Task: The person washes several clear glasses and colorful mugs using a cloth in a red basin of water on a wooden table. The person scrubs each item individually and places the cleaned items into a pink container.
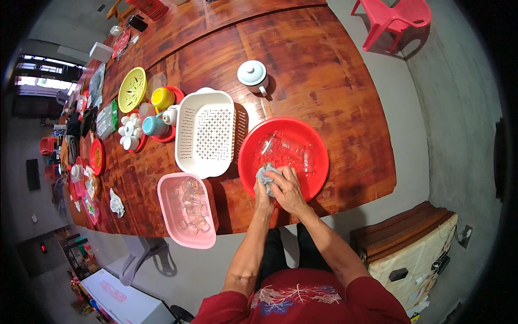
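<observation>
Both my hands are together over the near rim of a red basin (244, 140). A crumpled grey-white cloth (267, 174) is bunched between them. My left hand (262, 197) is closed around its lower side, while my right hand (290, 192) presses against it from the right with bent fingers. Whether anything is wrapped inside the cloth is hidden. Clear drinking glasses (274, 147) lie in the basin just beyond my fingers, and their outlines are hard to separate.
Left of the basin stands a white slotted basket (213, 132). A pink tub (169, 208) with several clear glasses sits at the table's near edge. Beyond are a lidded pale cup (252, 73), a yellow strainer (133, 89), mugs and white cups. A wooden bench (399, 229) stands right.
</observation>
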A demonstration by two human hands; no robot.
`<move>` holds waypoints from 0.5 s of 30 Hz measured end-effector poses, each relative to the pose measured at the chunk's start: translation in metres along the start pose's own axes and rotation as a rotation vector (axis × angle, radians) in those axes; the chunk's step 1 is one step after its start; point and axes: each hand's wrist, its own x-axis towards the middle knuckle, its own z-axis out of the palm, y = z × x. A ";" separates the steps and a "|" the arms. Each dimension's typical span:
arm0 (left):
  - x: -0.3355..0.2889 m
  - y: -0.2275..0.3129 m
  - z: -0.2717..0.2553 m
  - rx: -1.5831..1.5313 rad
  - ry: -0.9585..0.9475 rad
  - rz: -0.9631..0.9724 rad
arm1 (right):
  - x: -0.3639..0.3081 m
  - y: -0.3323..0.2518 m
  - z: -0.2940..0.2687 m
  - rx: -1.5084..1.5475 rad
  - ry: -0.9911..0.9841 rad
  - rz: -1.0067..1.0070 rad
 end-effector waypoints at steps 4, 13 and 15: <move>-0.004 0.015 0.024 0.123 0.045 -0.084 | 0.026 0.005 0.000 0.083 0.070 0.021; 0.010 0.004 0.019 -0.024 0.085 0.047 | -0.006 -0.011 -0.010 0.069 0.200 0.155; 0.005 0.002 0.015 -0.051 0.068 0.025 | -0.019 -0.024 -0.012 0.037 0.175 0.064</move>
